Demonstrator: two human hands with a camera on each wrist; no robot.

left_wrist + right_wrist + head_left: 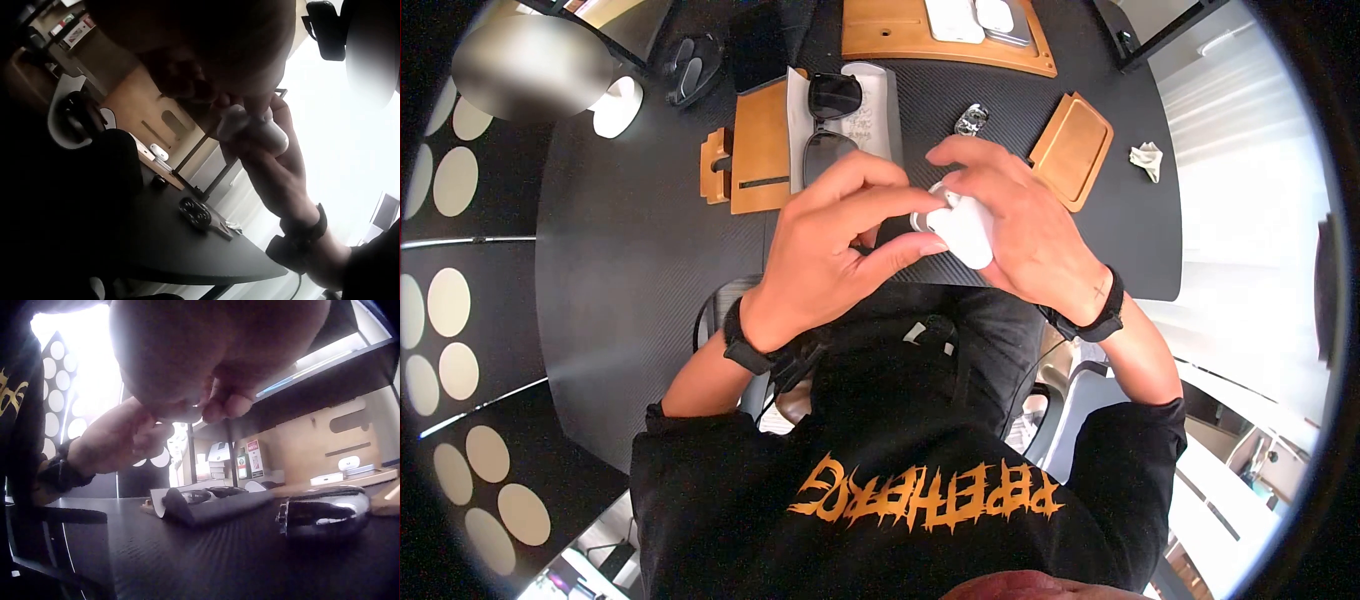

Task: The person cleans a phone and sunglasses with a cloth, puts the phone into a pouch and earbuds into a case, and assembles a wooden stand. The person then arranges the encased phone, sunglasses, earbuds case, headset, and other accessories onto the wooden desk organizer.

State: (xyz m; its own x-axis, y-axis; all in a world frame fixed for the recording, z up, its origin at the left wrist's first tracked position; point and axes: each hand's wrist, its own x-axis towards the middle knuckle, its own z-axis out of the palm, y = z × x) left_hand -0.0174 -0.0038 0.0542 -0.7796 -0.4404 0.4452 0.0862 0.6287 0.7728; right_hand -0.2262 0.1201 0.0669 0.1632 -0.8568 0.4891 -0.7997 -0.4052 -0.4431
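Observation:
A white earbud case [972, 232] is held up in front of the body, above the table's near edge. My right hand [1032, 225] holds its body from the right side. From the left, the thumb and forefinger of my left hand [835, 235] pinch at its hinged end. In the left wrist view the case [272, 139] has its lid [232, 120] tilted away from the body, with fingertips right at the gap. My right hand partly covers the case from above, and in the right wrist view the hand in front hides nearly all of it.
Sunglasses [835, 97] lie in a pale open case beside a brown leather stand [760, 140]. Beyond my hands is a glossy black-and-silver oval object [972, 120]. A wooden tray [1072, 150] and crumpled white tissue [1146, 162] lie right; a wooden desk shelf [885, 38] stands behind.

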